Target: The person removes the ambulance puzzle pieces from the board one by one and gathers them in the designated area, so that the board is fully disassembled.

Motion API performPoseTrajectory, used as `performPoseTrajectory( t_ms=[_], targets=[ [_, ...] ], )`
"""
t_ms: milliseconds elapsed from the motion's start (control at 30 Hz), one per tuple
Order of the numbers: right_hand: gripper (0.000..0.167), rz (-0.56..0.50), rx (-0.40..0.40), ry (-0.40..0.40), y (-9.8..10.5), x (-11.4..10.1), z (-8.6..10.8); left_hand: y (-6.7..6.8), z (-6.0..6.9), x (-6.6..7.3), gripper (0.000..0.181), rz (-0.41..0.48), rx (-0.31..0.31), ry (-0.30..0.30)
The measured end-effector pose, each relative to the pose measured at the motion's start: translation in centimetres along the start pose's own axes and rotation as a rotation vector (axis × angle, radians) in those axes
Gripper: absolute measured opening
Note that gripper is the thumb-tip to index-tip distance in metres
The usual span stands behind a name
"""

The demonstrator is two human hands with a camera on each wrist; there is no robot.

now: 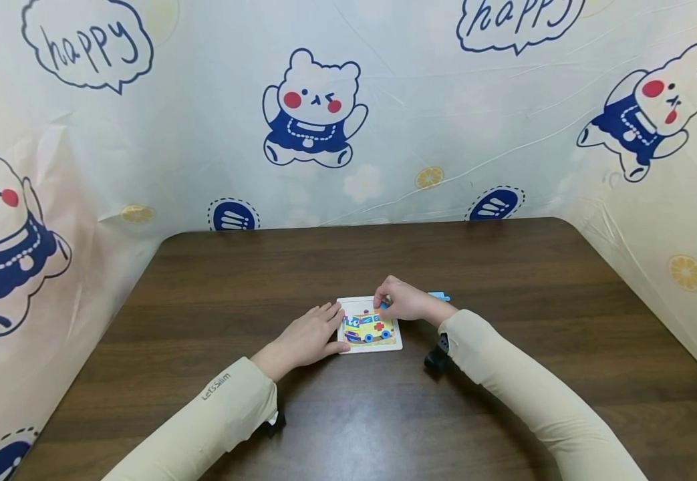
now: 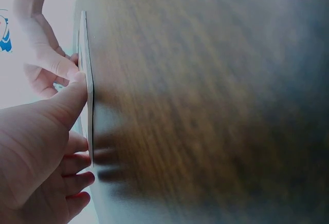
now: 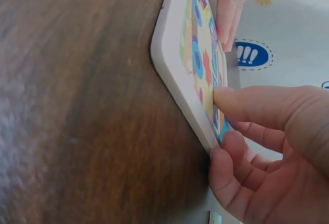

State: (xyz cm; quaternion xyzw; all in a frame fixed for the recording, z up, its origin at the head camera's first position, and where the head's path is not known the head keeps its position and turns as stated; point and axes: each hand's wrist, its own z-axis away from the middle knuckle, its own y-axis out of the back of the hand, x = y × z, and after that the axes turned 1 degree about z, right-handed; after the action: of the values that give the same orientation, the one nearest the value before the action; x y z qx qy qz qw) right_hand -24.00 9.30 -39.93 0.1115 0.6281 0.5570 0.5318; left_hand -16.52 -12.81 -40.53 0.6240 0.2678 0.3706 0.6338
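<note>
A white-framed jigsaw puzzle [image 1: 371, 348] with a yellow ambulance picture lies flat on the table. My left hand [image 1: 306, 336] rests at its left edge, fingers extended along the upper left and thumb on the lower left corner. In the left wrist view that thumb [image 2: 72, 98] touches the frame's thin side. Over the puzzle's upper right part, my right hand [image 1: 405, 300] pinches a small blue puzzle piece [image 1: 383, 305], mostly covered by the fingers. The right wrist view has the right thumb [image 3: 247, 103] on the picture surface, with curled fingers at the frame's edge.
Another blue piece [image 1: 440, 296] lies on the brown wooden table [image 1: 348, 414], partly behind the right wrist. A printed cloth [image 1: 396, 120] with bears hangs behind the table's far edge. Dark wrist cameras sit under both sleeves.
</note>
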Motion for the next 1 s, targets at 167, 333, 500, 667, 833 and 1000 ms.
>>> performPoseTrajectory(
  t_ms=[167,333,500,667,833,1000],
  targets=[
    [0.011,-0.007,0.006,-0.005,-0.1,0.0,0.1,0.0,0.0,0.0,0.071,0.0,0.002,-0.002],
    [0.022,-0.041,0.034,-0.005,-0.2,0.3,0.2,0.0,0.1,0.1,0.07,0.005,-0.003,0.003],
    [0.019,-0.133,0.056,-0.007,0.0,0.6,0.6,0.1,0.1,0.2,0.071,0.014,-0.02,0.023],
    [0.016,-0.275,0.057,0.016,0.5,0.8,0.7,0.1,0.1,0.2,0.071,0.013,-0.018,0.024],
    [0.012,-0.33,0.065,-0.014,1.1,0.9,0.8,0.1,0.1,0.2,0.071,0.012,-0.016,0.017],
    [0.004,-0.322,0.061,-0.061,1.6,1.4,0.9,0.1,0.0,0.2,0.071,0.0,-0.017,0.019]
  ],
)
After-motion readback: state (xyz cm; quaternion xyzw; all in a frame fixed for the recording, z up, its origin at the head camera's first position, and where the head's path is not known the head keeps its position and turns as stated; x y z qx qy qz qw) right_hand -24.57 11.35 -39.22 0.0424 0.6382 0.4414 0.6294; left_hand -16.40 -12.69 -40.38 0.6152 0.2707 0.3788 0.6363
